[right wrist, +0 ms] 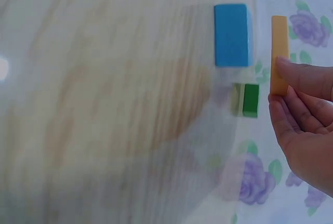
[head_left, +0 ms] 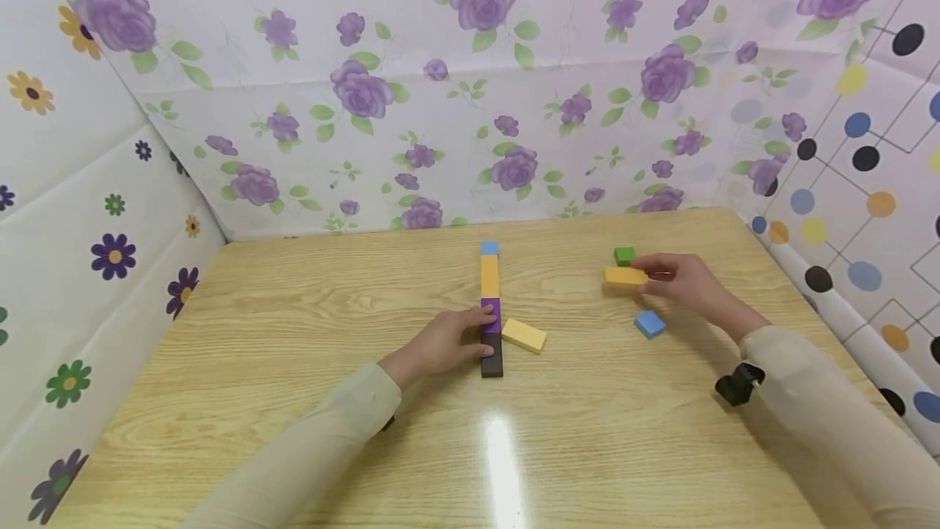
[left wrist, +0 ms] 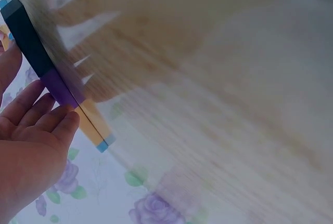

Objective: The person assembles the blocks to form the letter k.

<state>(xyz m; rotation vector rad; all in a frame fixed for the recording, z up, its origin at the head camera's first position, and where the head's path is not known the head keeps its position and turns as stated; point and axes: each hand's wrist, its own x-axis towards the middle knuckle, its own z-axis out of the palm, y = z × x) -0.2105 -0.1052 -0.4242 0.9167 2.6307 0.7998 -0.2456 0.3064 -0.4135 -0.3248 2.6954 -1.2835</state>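
A straight row of blocks lies on the wooden table: a small blue block (head_left: 489,248) at the far end, then an orange block (head_left: 489,277), a purple block (head_left: 491,326) and a black block (head_left: 491,367) nearest the body. My left hand (head_left: 441,341) reaches in from the row's left side, fingertips touching the purple block and thumb at the black one. Another orange block (right wrist: 279,31) is pinched between the thumb and fingers of my right hand (head_left: 683,284), off to the right. Near that hand are a green block (head_left: 624,255) and a blue block (head_left: 649,324).
A pale yellow block (head_left: 525,335) lies at a slant just right of the row. Flowered cloth (head_left: 455,104) stands behind the table (head_left: 294,308). Patterned cloths also flank it left and right.
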